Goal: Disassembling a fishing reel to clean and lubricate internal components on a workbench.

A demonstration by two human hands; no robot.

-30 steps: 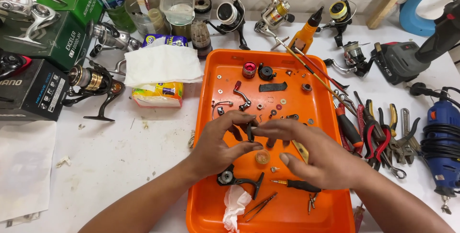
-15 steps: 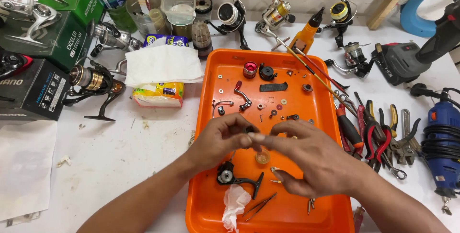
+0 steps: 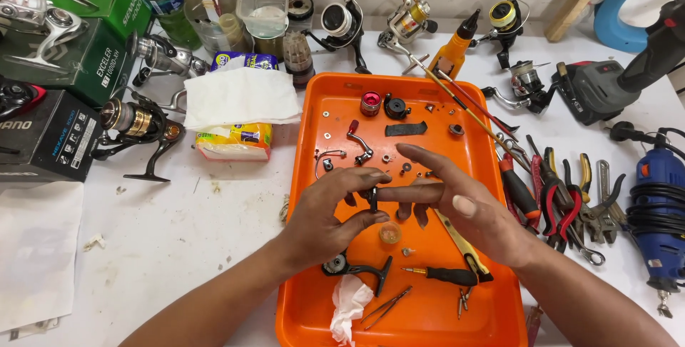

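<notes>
Crowded orange tray [image 3: 308, 297], open counter [image 3: 178, 247] to its left.

Both hands [image 3: 399, 208] meet over the middle of the tray, hemmed in by loose parts: a dark reel piece [image 3: 354, 268] and crumpled tissue [image 3: 347, 308] on the near side, a screwdriver [image 3: 442, 273] by the right wrist, and small screws and a red knob [image 3: 370, 103] on the far side. Right of the tray, pliers [image 3: 560, 201] and a blue rotary tool [image 3: 660, 194] lie packed close together, leaving what looks like no passage there. The far edge is walled by fishing reels [image 3: 342, 26] and bottles. The broadest free stretch is the bare counter left of the tray, between the tissue pack [image 3: 235, 140] and the near edge.
</notes>
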